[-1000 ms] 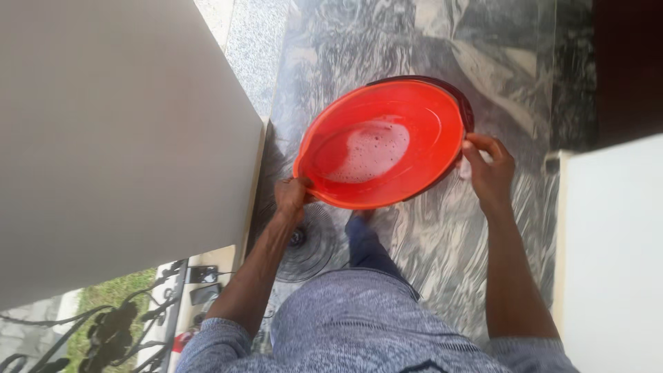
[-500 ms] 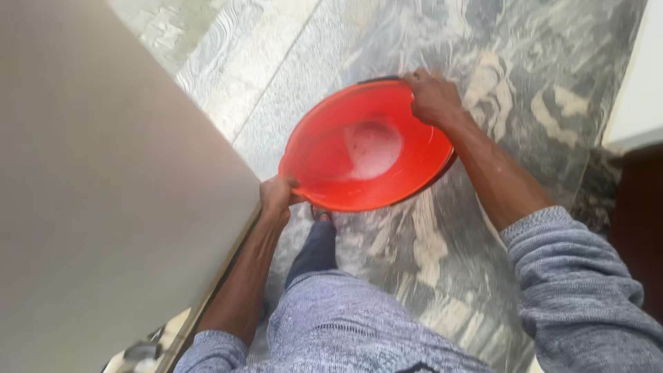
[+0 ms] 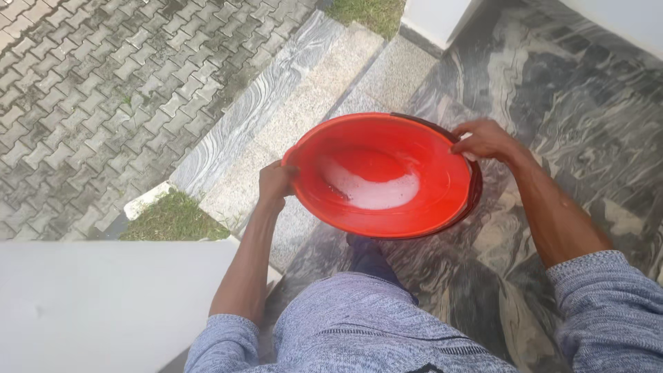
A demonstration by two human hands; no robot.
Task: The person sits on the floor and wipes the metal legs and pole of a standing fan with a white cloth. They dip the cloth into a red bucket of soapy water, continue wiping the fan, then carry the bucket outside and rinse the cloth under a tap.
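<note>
A person holds a red plastic basin (image 3: 383,176) out in front of the body with both hands, above a grey marbled floor (image 3: 552,90) at the top of a stone step (image 3: 304,90). The left hand (image 3: 275,184) grips the near-left rim, fingers closed over the edge. The right hand (image 3: 487,140) is clamped on the far-right rim, thumb inside and fingers curled underneath. The basin tilts slightly, and a shallow pool of soapy water (image 3: 376,190) lies toward its near side.

The basin looks light and fairly stiff, though thin plastic like this probably flexes at the rim. The water adds some shifting weight that would slosh with any tilt, and the wet, soapy surface is likely slippery. Opposite points on the rim seem the surest hold.

Below the step lie grey paving blocks (image 3: 90,90) and a patch of grass (image 3: 173,221). A white wall (image 3: 103,304) stands at the lower left.
</note>
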